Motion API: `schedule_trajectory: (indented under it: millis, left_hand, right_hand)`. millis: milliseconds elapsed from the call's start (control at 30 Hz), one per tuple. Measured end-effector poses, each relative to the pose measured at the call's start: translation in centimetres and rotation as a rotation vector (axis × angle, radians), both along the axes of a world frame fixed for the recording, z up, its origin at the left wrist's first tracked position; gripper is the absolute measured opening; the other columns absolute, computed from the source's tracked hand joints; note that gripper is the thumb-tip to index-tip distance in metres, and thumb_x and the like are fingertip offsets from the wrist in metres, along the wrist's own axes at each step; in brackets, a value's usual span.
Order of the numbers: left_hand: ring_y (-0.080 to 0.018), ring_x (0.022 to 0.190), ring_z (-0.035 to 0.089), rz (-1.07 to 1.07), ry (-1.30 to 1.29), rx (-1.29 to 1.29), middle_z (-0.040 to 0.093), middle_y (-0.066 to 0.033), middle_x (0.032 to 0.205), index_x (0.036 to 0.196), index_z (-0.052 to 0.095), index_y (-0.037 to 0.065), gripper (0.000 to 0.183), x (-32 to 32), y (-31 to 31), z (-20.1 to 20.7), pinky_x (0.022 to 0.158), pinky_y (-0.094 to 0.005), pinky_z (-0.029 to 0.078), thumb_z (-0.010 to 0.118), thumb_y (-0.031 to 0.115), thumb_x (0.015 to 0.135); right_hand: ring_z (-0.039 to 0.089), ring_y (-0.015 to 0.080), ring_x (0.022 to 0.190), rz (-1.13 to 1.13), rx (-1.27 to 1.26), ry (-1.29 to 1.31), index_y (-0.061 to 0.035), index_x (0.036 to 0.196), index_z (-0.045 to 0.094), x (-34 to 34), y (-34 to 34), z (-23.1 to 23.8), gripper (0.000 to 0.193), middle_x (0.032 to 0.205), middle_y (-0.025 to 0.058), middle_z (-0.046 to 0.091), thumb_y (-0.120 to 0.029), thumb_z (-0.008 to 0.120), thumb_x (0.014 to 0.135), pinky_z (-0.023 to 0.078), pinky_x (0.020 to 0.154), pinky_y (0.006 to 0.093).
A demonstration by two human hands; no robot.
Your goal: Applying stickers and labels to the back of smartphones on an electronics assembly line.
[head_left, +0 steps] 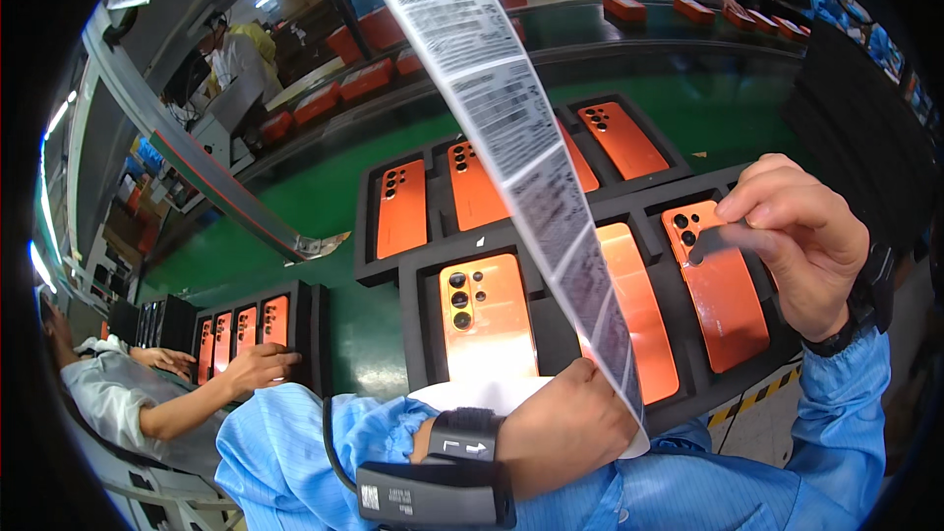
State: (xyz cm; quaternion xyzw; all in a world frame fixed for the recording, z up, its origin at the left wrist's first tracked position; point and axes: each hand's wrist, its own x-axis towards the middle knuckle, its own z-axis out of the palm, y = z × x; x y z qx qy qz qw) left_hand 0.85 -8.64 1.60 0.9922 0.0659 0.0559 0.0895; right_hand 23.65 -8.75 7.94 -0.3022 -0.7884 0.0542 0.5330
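My left hand (565, 418) is closed at the lower end of a long strip of printed white labels (501, 108). The strip rises from it past the top of the picture, and white backing paper (477, 393) shows behind my wrist. My right hand (801, 246) pinches a small greyish piece, perhaps a peeled label (723, 239), over the upper part of an orange phone (726, 310). That phone lies camera side up in the near black foam tray (418, 334). Beside it are another orange phone (639, 315), partly behind the strip, and a third phone (487, 320) at the left.
A second black tray (369, 261) with several orange phones sits just beyond, on the green belt (295, 197). At left, a co-worker's hand (261, 369) reaches to another phone tray (313, 334). Orange boxes (624, 8) line a far conveyor. A metal post (211, 182) stands at left.
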Motion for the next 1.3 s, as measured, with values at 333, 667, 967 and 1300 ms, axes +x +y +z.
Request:
schedule_trajectory:
  millis: [333, 667, 967, 1300]
  left_hand:
    - [-0.0361, 0.076, 0.059, 0.465, -0.1, -0.169, 0.059, -0.0182, 0.081, 0.082, 0.057, 0.0, 0.012, 2.8, 6.7, 1.5, 0.069, -0.0422, 0.048, 0.055, 0.005, 0.072]
    - [-0.0104, 0.057, 0.049, 0.68, -0.61, -1.357, 0.051, -0.0028, 0.069, 0.08, 0.053, 0.002, 0.006, 1.1, 12.1, 1.6, 0.054, -0.026, 0.047, 0.051, 0.007, 0.084]
    - [-0.011, 0.061, 0.05, 0.719, -0.763, -1.442, 0.051, -0.0035, 0.072, 0.082, 0.053, 0.003, 0.004, 1.2, 11.9, 2.1, 0.055, -0.0261, 0.048, 0.05, 0.004, 0.082]
    - [-0.0112, 0.06, 0.05, 0.757, -0.733, -1.426, 0.051, -0.0037, 0.072, 0.084, 0.054, 0.002, 0.005, 1.5, 11.6, 2.4, 0.055, -0.0268, 0.048, 0.05, 0.004, 0.083]
  right_hand:
    - [0.055, 0.0068, 0.063, 0.23, -0.588, 0.01, 0.0032, 0.087, 0.063, 2.1, -0.7, -0.3, 0.013, 0.074, 0.005, 0.062, -0.002, 0.067, 0.075, 0.044, 0.058, 0.0213]
    - [0.059, 0.0122, 0.06, 0.235, -0.898, -0.1, 0.0014, 0.079, 0.06, -0.6, 1.6, -6.0, 0.016, 0.065, 0.008, 0.061, -0.014, 0.063, 0.081, 0.045, 0.056, 0.0256]
    - [0.057, 0.0178, 0.054, 0.251, -0.786, -0.153, 0.0003, 0.076, 0.058, -1.1, 2.4, -6.5, 0.015, 0.06, 0.0098, 0.057, -0.014, 0.063, 0.079, 0.043, 0.053, 0.0297]
    - [0.056, 0.018, 0.054, 0.255, -0.793, -0.156, 0.0005, 0.075, 0.058, -1.0, 2.5, -6.8, 0.016, 0.06, 0.0099, 0.057, -0.013, 0.063, 0.079, 0.042, 0.053, 0.0299]
